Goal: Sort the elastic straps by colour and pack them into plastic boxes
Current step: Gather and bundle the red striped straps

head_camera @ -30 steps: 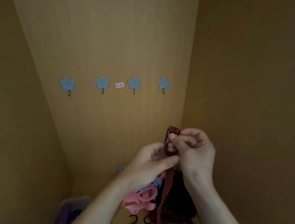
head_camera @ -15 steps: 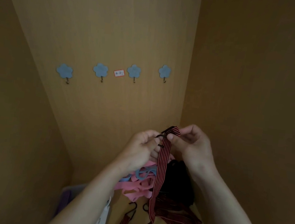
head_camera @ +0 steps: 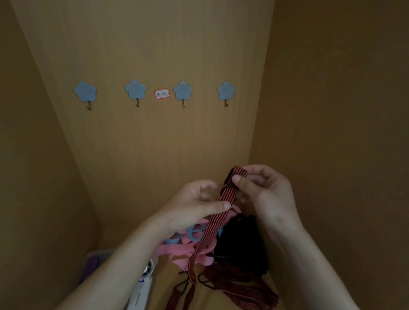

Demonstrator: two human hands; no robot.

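striped strap [head_camera: 211, 229] pinched by both hands, right hand [head_camera: 268, 191] on its folded top end, left hand [head_camera: 197, 203] just below, long axis hanging down to the pile [head_camera: 181, 253] beneath; box [head_camera: 94, 259] lies below the left forearm, nearer that hand.

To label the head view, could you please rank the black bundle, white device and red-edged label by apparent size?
1. black bundle
2. white device, partly hidden by an arm, so unsure
3. red-edged label, clearly smallest
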